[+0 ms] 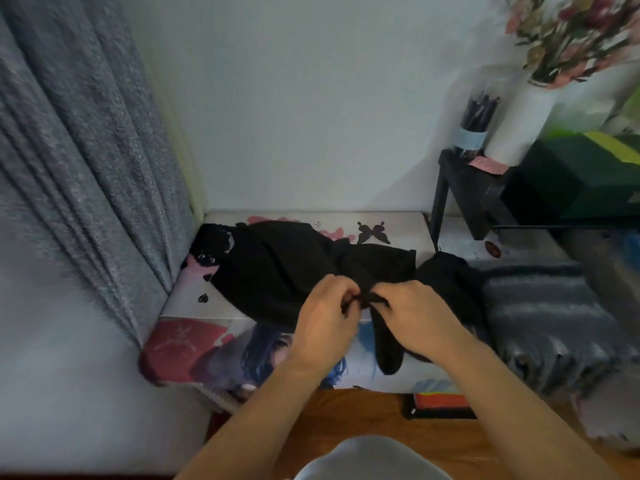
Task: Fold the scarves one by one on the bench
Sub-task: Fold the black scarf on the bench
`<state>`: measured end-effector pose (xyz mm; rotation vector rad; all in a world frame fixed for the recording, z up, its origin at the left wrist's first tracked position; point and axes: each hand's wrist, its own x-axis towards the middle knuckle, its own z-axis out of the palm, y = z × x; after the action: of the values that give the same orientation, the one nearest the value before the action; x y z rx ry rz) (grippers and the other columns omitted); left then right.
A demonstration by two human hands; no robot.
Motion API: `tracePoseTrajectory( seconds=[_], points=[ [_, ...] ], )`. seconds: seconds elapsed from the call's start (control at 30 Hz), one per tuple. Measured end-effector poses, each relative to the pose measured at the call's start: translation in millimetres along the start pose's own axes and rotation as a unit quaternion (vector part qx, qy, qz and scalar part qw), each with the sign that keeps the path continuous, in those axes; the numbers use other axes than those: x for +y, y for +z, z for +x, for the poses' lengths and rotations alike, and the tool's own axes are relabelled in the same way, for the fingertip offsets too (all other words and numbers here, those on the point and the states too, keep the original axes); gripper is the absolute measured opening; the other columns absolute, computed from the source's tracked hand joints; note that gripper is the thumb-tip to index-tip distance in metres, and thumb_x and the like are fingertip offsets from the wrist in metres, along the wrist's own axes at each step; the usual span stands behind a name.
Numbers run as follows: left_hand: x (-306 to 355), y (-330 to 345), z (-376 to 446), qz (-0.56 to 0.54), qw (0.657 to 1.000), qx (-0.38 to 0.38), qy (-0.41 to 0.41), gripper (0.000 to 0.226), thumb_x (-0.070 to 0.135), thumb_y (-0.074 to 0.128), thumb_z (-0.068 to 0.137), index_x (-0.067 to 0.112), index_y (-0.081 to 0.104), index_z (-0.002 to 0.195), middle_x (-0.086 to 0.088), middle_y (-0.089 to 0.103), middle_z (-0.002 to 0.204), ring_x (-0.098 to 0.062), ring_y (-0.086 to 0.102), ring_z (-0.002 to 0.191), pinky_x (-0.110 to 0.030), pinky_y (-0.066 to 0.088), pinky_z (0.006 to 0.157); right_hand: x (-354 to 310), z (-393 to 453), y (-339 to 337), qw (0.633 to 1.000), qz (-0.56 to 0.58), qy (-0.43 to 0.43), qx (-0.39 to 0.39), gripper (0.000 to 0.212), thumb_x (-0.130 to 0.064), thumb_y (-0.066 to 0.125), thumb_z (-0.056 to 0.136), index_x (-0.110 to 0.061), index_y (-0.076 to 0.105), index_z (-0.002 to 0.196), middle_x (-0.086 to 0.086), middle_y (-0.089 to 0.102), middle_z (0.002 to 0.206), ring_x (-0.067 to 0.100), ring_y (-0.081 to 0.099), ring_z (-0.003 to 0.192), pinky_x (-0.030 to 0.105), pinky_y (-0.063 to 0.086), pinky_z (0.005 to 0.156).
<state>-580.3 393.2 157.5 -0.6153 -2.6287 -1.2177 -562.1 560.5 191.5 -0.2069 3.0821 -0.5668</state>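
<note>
Black, soft, limp cloth: one black scarf (294, 268) is seen spread in a loose heap across the patterned bench (398, 226), with a narrow tail hung over the near edge. Its near edge is pinched at the middle by the left hand (325, 317) and the right hand (412, 317), fingers curled, set close together. Judged light and floppy, it is best taken by corners or hem; a grey striped scarf (540, 306) is laid to the right.

This is a room in a home: a grey curtain (79, 174) hangs at the left, a printed bench (398, 225) stands against the white wall, and a vase of flowers (568, 39) decorates a small black side table (464, 188).
</note>
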Motion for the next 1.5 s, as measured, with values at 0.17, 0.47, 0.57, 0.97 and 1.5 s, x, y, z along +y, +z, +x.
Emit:
tracePoseTrajectory(
  seconds=[0.17, 0.47, 0.57, 0.97, 1.5],
  points=[
    [-22.4, 1.8, -3.1, -0.062, 0.998, 0.002, -0.01, 0.012, 0.018, 0.065, 0.097, 0.02, 0.072, 0.107, 0.007, 0.07, 0.101, -0.004, 0.066, 0.092, -0.034, 0.057, 0.085, -0.9, -2.8, -35.1, 1.0, 0.008, 0.008, 0.02, 0.018, -0.038, 0.053, 0.098, -0.028, 0.064, 0.089, -0.007, 0.061, 0.071, 0.004, 0.06, 0.063, 0.034, 0.057, 0.066],
    [2.0, -28.7, 27.2, 0.027, 0.991, -0.052, 0.124, 0.014, 0.016, 0.058, 0.093, 0.016, 0.063, 0.106, 0.012, 0.055, 0.102, -0.005, 0.057, 0.087, -0.013, 0.047, 0.075, 3.6, -14.3, -81.8, 0.992, 0.094, 0.043, 0.065, 0.037, -0.045, 0.051, 0.095, -0.013, 0.064, 0.081, 0.005, 0.062, 0.066, 0.02, 0.059, 0.062, 0.04, 0.052, 0.063],
    [-22.9, -31.3, 46.1, 0.122, 0.991, -0.036, 0.041, 0.019, 0.005, 0.057, 0.088, 0.017, 0.062, 0.103, 0.013, 0.048, 0.102, -0.004, 0.052, 0.086, -0.016, 0.042, 0.074, -0.3, -17.1, -97.0, 0.982, 0.122, 0.042, 0.139, 0.032, -0.035, 0.053, 0.098, -0.012, 0.062, 0.078, 0.004, 0.06, 0.067, 0.016, 0.057, 0.063, 0.022, 0.046, 0.062],
    [-182.7, -166.8, 82.9, 0.4, 0.898, -0.041, -0.176, 0.04, 0.006, 0.057, 0.092, 0.011, 0.057, 0.132, -0.02, 0.064, 0.116, -0.038, 0.062, 0.104, -0.046, 0.053, 0.085, 31.2, -7.2, -114.1, 0.934, 0.248, 0.15, 0.207, 0.043, -0.036, 0.053, 0.102, 0.003, 0.062, 0.086, 0.024, 0.063, 0.081, 0.03, 0.056, 0.067, 0.034, 0.042, 0.063],
    [68.2, 7.3, 23.0, -0.051, 0.994, 0.082, 0.051, 0.022, 0.031, 0.067, 0.092, 0.024, 0.051, 0.104, 0.011, 0.05, 0.101, -0.001, 0.052, 0.078, -0.009, 0.043, 0.066, -1.5, 1.5, -90.7, 0.992, 0.079, 0.076, 0.059, 0.034, -0.041, 0.056, 0.096, -0.019, 0.07, 0.075, 0.0, 0.065, 0.064, 0.017, 0.062, 0.064, 0.045, 0.052, 0.068]
  ],
)
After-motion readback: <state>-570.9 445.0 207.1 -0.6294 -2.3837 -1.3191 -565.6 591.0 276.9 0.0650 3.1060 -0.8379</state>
